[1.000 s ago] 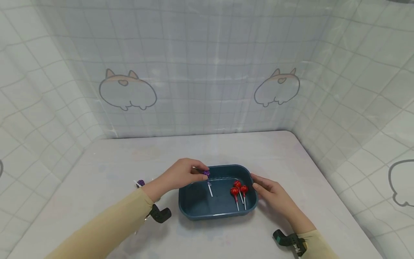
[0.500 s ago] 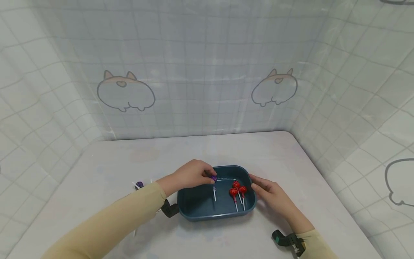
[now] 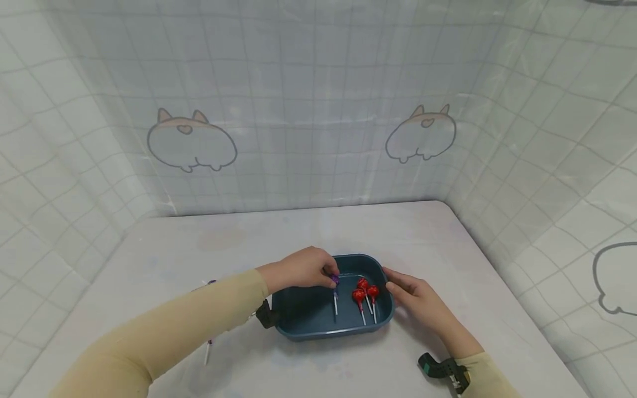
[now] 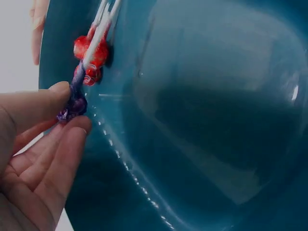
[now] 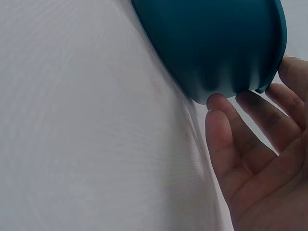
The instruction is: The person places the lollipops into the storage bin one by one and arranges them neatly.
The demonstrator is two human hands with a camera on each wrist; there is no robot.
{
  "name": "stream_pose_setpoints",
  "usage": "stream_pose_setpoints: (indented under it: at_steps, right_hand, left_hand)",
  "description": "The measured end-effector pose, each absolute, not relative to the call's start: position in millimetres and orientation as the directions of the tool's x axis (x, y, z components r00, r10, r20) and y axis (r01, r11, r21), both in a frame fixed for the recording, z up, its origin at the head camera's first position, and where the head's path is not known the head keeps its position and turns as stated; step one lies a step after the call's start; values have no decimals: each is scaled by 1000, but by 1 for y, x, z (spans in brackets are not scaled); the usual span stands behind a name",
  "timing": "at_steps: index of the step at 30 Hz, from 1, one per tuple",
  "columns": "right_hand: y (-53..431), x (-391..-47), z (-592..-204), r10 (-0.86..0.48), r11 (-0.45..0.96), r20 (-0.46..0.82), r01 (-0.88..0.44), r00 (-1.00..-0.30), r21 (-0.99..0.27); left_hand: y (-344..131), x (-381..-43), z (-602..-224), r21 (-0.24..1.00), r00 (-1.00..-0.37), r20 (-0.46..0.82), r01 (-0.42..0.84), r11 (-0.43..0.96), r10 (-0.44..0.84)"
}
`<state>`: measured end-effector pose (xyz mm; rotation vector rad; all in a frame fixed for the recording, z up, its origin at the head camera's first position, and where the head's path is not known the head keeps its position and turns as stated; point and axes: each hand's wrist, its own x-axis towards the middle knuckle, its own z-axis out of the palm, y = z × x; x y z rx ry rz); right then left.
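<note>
A purple-wrapped lollipop [image 4: 77,105] is pinched by its candy head between the thumb and fingers of my left hand [image 3: 309,268], over the inside of a dark teal tray [image 3: 330,334]. Its white stick points toward the near side of the tray. Just right of it, several red lollipops [image 3: 359,295] lie bunched in the tray's right half, sticks toward me. My right hand [image 3: 419,298] is at the tray's right end, its relaxed fingers touching the outer wall and rim [image 5: 284,45]. The left part of the tray floor is in shadow under my left hand.
Left of the tray, another purple lollipop [image 3: 207,349] lies on the white tabletop [image 3: 448,249], partly behind my left sleeve [image 3: 199,315]. One more purple head [image 3: 211,282] peeks out above that sleeve. White tiled-pattern sheeting [image 3: 308,110] rises behind and on both sides.
My left hand has moved right and slightly toward me with the purple lollipop, bringing it nearer the red ones. My sleeve now covers more of the loose lollipops at left. The right hand stays at the tray.
</note>
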<state>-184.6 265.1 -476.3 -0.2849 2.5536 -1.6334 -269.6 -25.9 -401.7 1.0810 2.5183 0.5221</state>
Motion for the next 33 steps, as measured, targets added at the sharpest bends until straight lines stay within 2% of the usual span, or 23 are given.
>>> stream_pose_setpoints:
  at_steps: [33]
  right_hand:
    - [265,-188,-470,-196,423,-11,-75,-981,-903]
  left_hand:
    - [9,-279,-427,445,-650,-195,609,657,735]
